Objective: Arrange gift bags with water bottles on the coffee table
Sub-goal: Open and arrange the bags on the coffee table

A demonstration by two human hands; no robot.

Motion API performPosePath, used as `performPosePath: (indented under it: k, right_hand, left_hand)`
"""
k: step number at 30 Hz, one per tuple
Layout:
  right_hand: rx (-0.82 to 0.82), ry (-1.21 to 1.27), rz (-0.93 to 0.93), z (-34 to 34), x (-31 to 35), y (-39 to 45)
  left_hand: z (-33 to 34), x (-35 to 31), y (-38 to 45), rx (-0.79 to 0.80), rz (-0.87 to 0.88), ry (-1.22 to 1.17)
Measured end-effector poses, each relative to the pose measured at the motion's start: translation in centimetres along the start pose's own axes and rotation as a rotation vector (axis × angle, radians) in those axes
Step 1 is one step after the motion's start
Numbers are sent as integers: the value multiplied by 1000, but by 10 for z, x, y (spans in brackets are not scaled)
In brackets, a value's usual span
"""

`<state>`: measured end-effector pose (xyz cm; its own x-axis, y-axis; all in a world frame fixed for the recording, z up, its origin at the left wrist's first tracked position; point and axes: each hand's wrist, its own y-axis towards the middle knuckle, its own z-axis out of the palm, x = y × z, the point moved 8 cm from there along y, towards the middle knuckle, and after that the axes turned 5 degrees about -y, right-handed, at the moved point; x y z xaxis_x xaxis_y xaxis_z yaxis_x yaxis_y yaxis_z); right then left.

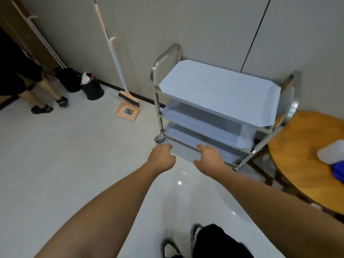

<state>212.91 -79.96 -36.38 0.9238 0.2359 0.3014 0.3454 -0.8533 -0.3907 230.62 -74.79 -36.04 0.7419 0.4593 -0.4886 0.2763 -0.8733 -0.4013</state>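
My left hand [161, 158] and my right hand [210, 157] reach forward side by side over the white floor, just short of a steel three-shelf trolley [216, 94]. Both hands hold nothing, and their fingers hang loosely curled. The trolley's shelves carry pale blue-white sheets. At the right edge stands a round wooden table [297, 155] with a white plastic item [330, 150] and something blue [338, 171] on it. No gift bag or water bottle is plainly in view.
A broom and dustpan [127, 107] lean on the grey wall left of the trolley. A black bin [92, 88] and black bag stand further left. Another person's legs [42, 92] are at the far left. My feet [186, 243] show below.
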Motion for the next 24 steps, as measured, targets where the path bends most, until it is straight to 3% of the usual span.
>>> performPosePath:
  k: [12,20,24]
  right_hand:
    - [91,107,218,25,-51,159]
    - [131,167,381,129,-91,261]
    - [75,176,411,198,-125,334]
  left_hand:
    - [29,3,193,182,30,67]
    - [153,45,305,359,76,88]
    - [216,73,382,319,147,75]
